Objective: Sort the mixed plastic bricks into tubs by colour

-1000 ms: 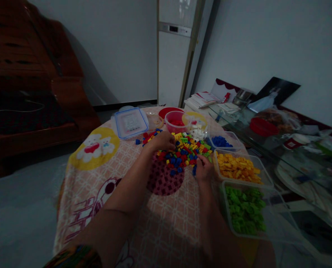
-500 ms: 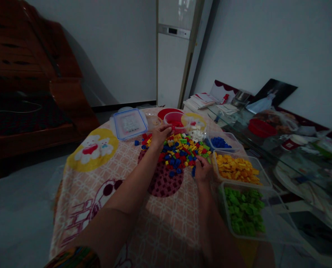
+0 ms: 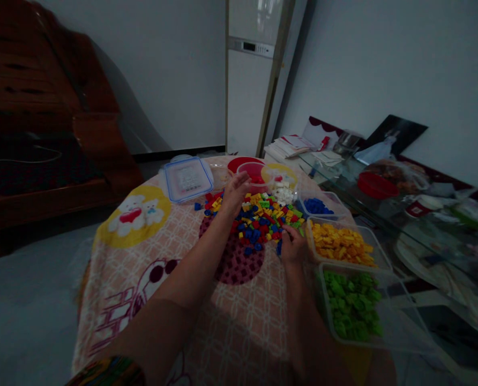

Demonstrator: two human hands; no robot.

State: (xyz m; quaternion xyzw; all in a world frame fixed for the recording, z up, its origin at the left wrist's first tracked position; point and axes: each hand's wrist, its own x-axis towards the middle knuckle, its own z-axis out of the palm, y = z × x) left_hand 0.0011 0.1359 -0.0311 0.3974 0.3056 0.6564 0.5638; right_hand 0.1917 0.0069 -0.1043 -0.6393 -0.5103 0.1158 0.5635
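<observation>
Over the far side of a pile of mixed toy building blocks (image 3: 263, 219), my left hand (image 3: 234, 194) reaches to the near rim of a round clear tub (image 3: 259, 186) with red blocks in it. Its fingers are stretched out, and I see nothing held. My right hand (image 3: 293, 245) rests low at the pile's right edge, fingers curled together. A blue block (image 3: 278, 247) lies right beside its thumb; what the fingertips pinch, if anything, is too small to tell. White blocks (image 3: 284, 194) are heaped behind the pile.
Along the right stand clear boxes of blue blocks (image 3: 318, 206), yellow blocks (image 3: 341, 244) and green blocks (image 3: 351, 304). A blue-rimmed lid (image 3: 188, 179) lies at the back left of the patterned tablecloth (image 3: 142, 268). A cluttered glass table (image 3: 383, 214) adjoins on the right.
My left hand has moved slightly forward toward the round tub, and its fingers have gone from pinched to spread. My right hand stays almost where it was.
</observation>
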